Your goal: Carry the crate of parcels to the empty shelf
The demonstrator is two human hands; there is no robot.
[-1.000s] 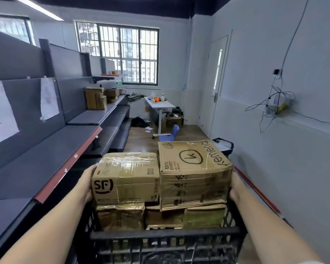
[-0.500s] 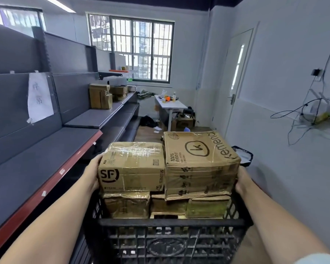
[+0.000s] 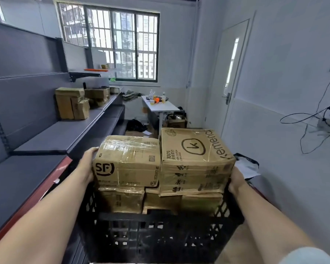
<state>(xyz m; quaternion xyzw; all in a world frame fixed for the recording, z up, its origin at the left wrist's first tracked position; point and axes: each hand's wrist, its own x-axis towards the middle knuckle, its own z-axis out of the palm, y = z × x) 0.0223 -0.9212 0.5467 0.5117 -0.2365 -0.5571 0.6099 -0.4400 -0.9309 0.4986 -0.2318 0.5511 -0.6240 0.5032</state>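
Your left hand (image 3: 88, 164) and right hand (image 3: 236, 181) gripped the black crate (image 3: 160, 225) by its two sides — it sat straight ahead of you, between both arms, equally near each.

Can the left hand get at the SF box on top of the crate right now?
Probably yes. The left hand already lies against the left side of the SF box, which sits on top of the stack in the black crate. Nothing stands between them, though its fingers are mostly hidden behind the box.
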